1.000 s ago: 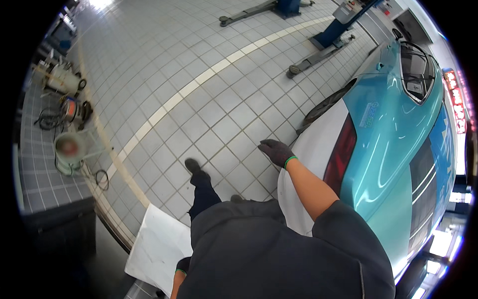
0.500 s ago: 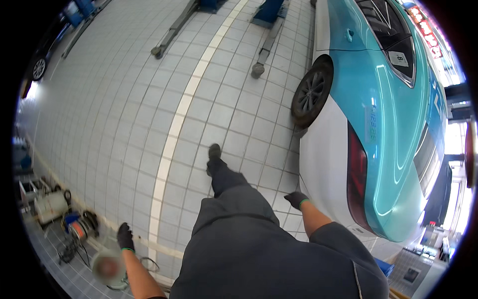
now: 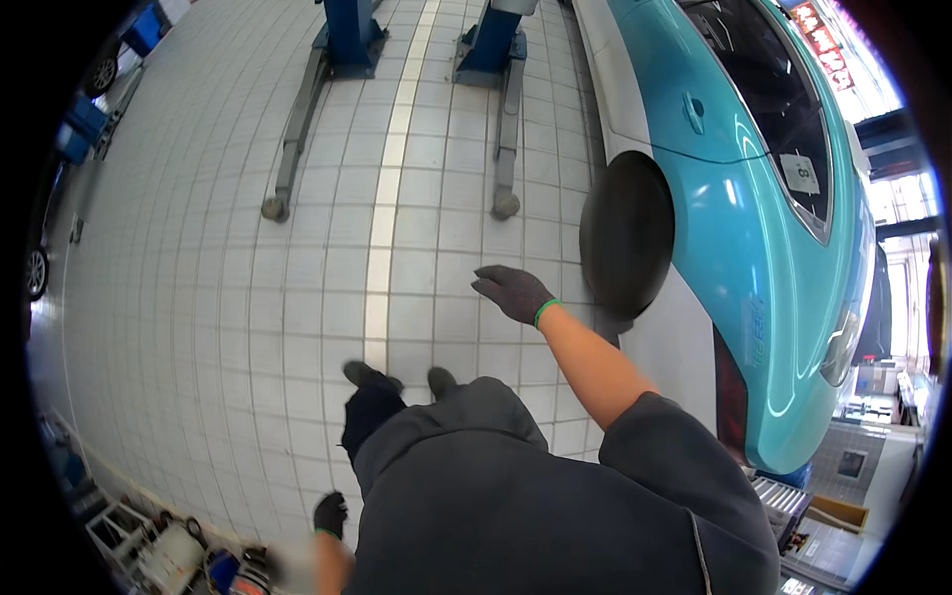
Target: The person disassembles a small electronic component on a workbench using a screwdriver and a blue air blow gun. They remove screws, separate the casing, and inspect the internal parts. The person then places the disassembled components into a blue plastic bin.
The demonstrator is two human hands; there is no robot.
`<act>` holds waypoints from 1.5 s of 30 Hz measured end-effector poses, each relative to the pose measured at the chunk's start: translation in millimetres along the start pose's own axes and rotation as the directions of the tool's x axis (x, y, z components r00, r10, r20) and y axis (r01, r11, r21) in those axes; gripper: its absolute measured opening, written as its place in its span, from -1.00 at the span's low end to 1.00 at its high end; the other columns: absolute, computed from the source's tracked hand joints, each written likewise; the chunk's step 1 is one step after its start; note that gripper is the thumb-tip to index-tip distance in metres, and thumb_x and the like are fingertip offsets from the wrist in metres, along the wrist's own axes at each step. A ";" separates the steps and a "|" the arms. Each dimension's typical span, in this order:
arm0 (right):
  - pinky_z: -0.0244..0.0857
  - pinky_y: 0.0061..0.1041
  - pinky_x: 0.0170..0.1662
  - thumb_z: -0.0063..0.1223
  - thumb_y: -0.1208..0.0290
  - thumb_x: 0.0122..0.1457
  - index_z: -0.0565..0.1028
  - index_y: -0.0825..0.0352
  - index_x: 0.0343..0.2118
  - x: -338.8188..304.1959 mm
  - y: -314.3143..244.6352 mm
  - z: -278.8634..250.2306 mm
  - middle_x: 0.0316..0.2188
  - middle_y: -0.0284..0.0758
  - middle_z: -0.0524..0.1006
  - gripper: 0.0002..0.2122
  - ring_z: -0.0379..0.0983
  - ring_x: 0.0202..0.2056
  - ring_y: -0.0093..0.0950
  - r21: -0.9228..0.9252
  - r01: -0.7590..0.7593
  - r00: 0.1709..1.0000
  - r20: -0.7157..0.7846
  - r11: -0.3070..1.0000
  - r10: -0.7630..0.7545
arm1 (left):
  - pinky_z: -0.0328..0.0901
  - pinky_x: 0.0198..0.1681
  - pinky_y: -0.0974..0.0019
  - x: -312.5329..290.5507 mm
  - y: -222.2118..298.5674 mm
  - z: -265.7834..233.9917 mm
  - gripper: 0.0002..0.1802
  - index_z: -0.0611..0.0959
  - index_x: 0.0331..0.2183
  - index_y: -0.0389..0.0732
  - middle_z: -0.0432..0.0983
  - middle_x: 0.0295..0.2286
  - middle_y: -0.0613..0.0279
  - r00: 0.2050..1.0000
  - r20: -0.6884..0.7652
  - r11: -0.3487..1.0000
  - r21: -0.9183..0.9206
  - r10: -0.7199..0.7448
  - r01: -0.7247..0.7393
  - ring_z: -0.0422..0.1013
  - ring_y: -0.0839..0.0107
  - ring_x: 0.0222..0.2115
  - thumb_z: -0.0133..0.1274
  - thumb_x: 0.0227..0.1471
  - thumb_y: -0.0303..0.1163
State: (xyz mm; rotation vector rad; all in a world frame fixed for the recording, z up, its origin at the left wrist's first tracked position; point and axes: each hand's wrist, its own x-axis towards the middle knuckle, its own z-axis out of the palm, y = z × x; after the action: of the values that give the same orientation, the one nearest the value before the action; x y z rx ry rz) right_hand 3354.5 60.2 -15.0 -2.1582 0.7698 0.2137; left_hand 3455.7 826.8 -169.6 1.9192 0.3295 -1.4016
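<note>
My right hand (image 3: 516, 295), in a dark glove with a green cuff, reaches forward over the floor. Its fingers are stretched out, and it holds nothing. Just to its right is the rear wheel (image 3: 627, 236) of a teal and white car (image 3: 709, 238); hand and wheel are apart. The wheel looks like a smooth dark disc, its spokes smeared out. My left hand (image 3: 330, 515), gloved likewise, hangs low at my left side, fingers loosely bent and apart, with nothing visible in it. My left forearm is blurred.
Two blue lift posts (image 3: 352, 40) stand ahead, their grey arms (image 3: 297, 149) lying low over the tiled floor (image 3: 228, 327). A cream line (image 3: 384, 228) runs along the tiles. Machines and a pale tank (image 3: 174, 558) sit at the lower left; a metal cart (image 3: 783, 501) stands behind the car.
I have moved forward beside the car, and the view has turned. My right hand has swung up and forward towards the wheel. My left hand has dropped back nearer my body.
</note>
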 end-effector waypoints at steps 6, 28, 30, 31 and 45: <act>0.31 -0.17 0.28 -0.12 -0.18 0.39 0.52 0.28 0.22 145.5 -27.8 -11.8 0.16 -0.12 0.58 -0.38 0.47 0.20 -0.09 -0.101 -0.248 0.967 -0.087 0.963 0.240 | 0.38 0.07 0.14 74.3 142.2 -102.1 -0.54 0.73 0.01 -0.08 0.64 -0.07 0.13 0.998 0.013 0.833 0.552 -0.065 0.047 0.51 0.22 -0.01 0.06 0.22 -0.04; 0.39 -0.35 -0.17 -0.10 0.09 0.40 0.54 0.19 0.20 606.2 65.4 -223.5 -0.17 -0.28 0.61 -0.56 0.53 -0.19 -0.41 -0.025 -0.476 0.868 0.145 0.879 0.474 | 0.41 0.09 0.00 376.8 1067.2 -101.6 -0.67 0.80 -0.11 -0.02 0.69 -0.04 0.10 0.919 0.089 0.529 0.795 0.385 -0.298 0.57 0.05 0.02 0.09 0.14 -0.21; 0.41 -0.39 -0.24 -0.05 0.07 0.38 0.56 0.19 0.18 646.6 88.4 -282.5 -0.24 -0.31 0.62 -0.56 0.53 -0.25 -0.46 0.108 -0.444 0.896 0.028 0.890 0.443 | 0.44 0.06 0.00 401.2 1120.9 -96.1 -0.67 0.79 -0.12 -0.09 0.69 -0.06 0.04 0.903 0.204 0.247 0.918 0.377 -0.310 0.58 0.01 0.00 0.12 0.10 -0.26; 0.41 -0.42 -0.28 -0.03 0.06 0.37 0.57 0.19 0.17 665.2 88.1 -310.0 -0.28 -0.32 0.63 -0.57 0.53 -0.28 -0.49 0.236 -0.409 0.902 -0.045 0.882 0.430 | 0.46 0.04 -0.01 421.6 1149.1 -87.6 -0.67 0.79 -0.12 -0.12 0.69 -0.06 0.01 0.891 0.283 0.078 0.941 0.355 -0.330 0.59 0.00 -0.01 0.14 0.07 -0.29; 0.42 -0.01 -0.21 -0.15 0.03 0.40 0.60 0.22 0.06 728.5 85.4 -305.6 -0.23 -0.19 0.69 -0.57 0.63 -0.21 -0.21 0.103 -0.722 0.689 0.021 0.684 0.724 | 0.37 0.19 0.02 598.7 1549.8 8.0 -0.39 0.72 0.04 -0.08 0.63 0.04 0.01 0.871 0.460 -0.032 0.887 0.172 -0.461 0.52 -0.02 0.07 -0.01 0.24 0.17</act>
State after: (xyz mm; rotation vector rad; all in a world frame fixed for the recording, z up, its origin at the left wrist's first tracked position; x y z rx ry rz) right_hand 3854.2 -540.7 -158.1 -1.6464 1.5976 0.5451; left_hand 4581.9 -392.1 -90.1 2.4879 -1.6767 -1.5555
